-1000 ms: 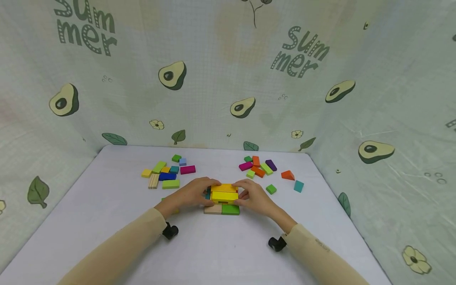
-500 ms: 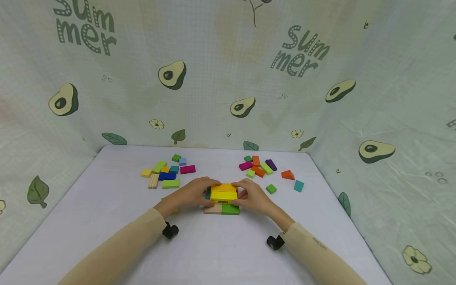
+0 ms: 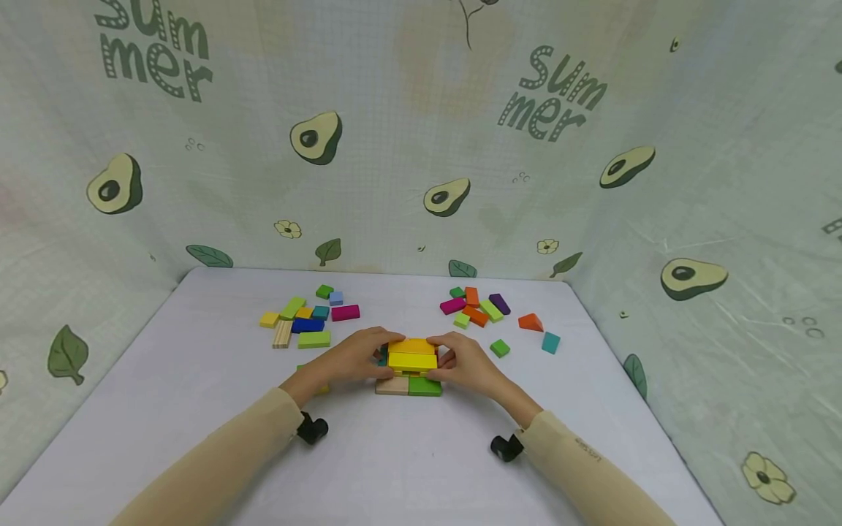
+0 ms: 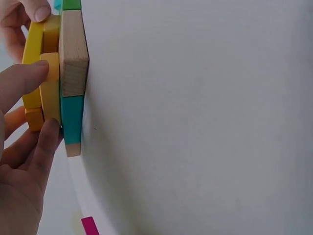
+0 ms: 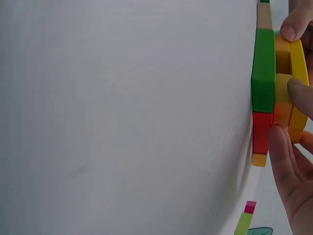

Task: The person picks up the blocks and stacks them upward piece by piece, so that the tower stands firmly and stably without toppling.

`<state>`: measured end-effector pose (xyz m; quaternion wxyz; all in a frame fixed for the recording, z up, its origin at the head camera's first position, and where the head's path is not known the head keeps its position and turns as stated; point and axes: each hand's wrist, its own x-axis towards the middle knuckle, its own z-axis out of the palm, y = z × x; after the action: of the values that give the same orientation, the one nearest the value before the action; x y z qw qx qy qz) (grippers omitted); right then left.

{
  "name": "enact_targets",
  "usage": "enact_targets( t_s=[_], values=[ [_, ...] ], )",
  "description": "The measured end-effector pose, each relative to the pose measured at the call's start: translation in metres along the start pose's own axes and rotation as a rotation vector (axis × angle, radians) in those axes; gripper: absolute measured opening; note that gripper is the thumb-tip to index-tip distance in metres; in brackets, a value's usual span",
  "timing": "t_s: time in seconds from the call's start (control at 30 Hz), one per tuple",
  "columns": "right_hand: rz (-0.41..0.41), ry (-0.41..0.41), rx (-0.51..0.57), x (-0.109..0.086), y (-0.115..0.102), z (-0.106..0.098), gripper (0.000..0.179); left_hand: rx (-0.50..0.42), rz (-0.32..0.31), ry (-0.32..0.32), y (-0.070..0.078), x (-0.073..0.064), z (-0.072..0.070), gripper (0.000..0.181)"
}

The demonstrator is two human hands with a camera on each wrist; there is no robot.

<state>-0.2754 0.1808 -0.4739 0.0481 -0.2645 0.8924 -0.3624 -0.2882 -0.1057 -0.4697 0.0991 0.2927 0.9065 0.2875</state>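
Observation:
A low stack of wooden blocks stands at mid-table in the head view. Its bottom layer shows a plain wood block (image 3: pixel 392 386) and a green block (image 3: pixel 425 387) in front, with a teal block (image 4: pixel 73 119) and a red block (image 5: pixel 261 132) at the sides. Yellow blocks form the middle layer; a bright yellow block (image 3: pixel 412 362) and an orange-yellow block (image 3: pixel 412 346) lie side by side on top. My left hand (image 3: pixel 358 356) pinches the left middle-layer yellow block (image 4: pixel 50 93) between thumb and finger. Opposite it, my right hand (image 3: pixel 470 363) pinches the right one (image 5: pixel 282 100).
Loose coloured blocks lie behind to the left, among them a blue block (image 3: pixel 308 326) and a magenta block (image 3: pixel 345 313). Behind to the right are more, including a purple block (image 3: pixel 500 304) and an orange wedge (image 3: pixel 530 322). A printed cloth (image 3: pixel 388 241) hangs behind the table.
My right hand has eased very slightly leftward against the stack. Both hands keep the same hold, and the blocks look almost unmoved.

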Motion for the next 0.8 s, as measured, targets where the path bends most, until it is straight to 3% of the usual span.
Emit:
enact_targets(
  t_s=[0.8],
  values=[
    [0.029, 0.015, -0.033, 0.0019, -0.0056, 0.0028, 0.063, 0.032, -0.020, 0.043, 0.0050, -0.0010, 0.0049, 0.067]
  ],
)
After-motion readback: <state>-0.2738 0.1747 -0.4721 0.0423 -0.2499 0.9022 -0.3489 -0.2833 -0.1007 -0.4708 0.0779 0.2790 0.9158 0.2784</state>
